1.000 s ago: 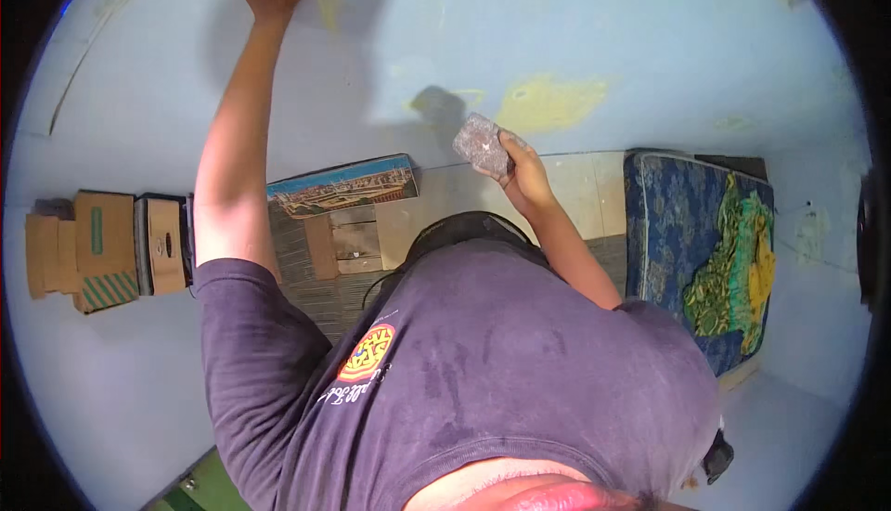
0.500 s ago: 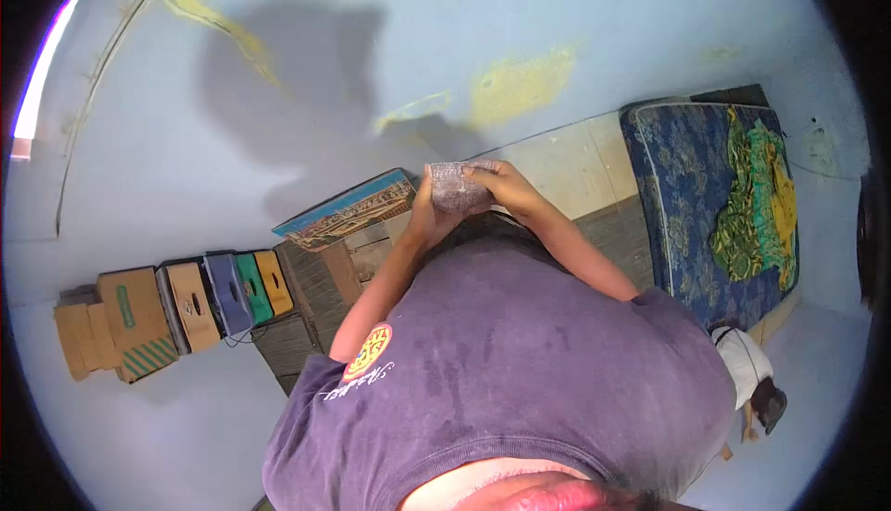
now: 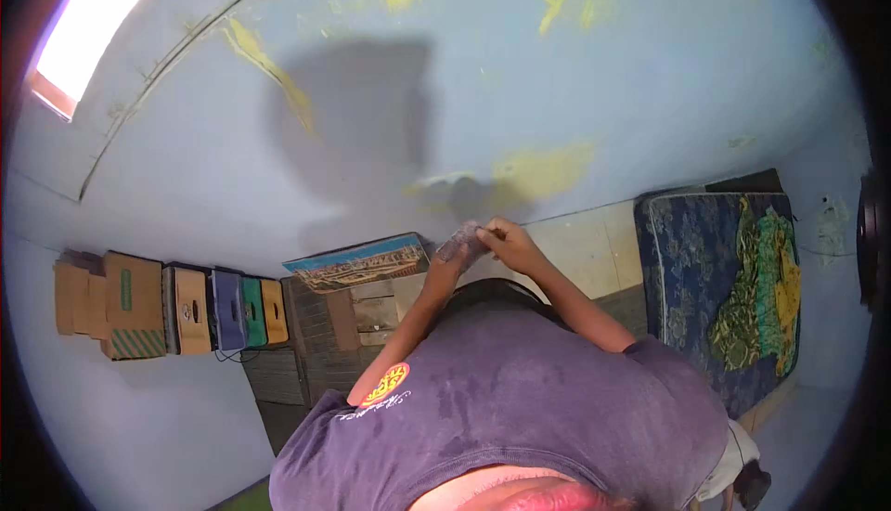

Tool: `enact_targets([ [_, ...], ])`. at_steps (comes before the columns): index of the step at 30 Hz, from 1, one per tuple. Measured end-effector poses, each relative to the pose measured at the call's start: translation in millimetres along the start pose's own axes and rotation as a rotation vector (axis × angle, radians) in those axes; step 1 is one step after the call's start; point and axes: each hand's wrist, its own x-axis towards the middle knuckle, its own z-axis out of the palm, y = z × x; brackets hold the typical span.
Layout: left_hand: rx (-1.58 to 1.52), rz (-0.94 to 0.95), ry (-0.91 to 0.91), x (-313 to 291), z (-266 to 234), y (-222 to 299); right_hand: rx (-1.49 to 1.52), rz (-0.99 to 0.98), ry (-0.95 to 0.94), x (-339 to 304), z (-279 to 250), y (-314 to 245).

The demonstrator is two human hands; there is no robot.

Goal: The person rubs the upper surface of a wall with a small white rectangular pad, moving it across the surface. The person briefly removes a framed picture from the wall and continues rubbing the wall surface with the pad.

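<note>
**A:** so where's the wad sitting relative to the fingers? That's the bit that matters.

**B:** Right between both hands, held up in front of the chest, near the pale blue wall. The left hand grips it from below, fingers wrapped around its lower end. The right hand comes in from the right, fingertips pinching its upper edge. Long axis runs slanted, lower-left to upper-right. Both hands touch it, so neither is really nearer.

**A:** what's it made of?

**B:** Looks crumpled, greyish, kind of crinkly and see-through like plastic wrap. Too small to be sure.

**A:** anything around?

**B:** A row of cardboard boxes along the wall at left, a flat printed box just beside the left forearm, and a blue patterned mattress at right on the tiled floor.
</note>
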Motion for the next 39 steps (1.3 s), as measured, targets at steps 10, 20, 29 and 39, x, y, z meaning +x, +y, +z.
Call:
enact_targets([
  [10, 0.490, 1.013, 0.461, 60.3, -33.5, 155.7, -0.873, -1.082, 0.876, 117.4, -214.1, -227.8],
  [20, 0.940, 1.535, 1.061, 180.8, -53.9, 321.8, -1.087, -1.392, 1.092, 197.1, -269.1, -298.1],
  [29, 0.989, 1.556, 1.132, 203.1, -50.3, 290.5, -1.039, -1.405, 1.100, 194.2, -268.6, -301.9],
  [39, 1.108, 1.343, 0.917, 216.0, -63.8, 172.4, -1.033, -1.435, 1.099, 198.8, -264.6, -303.5],
])
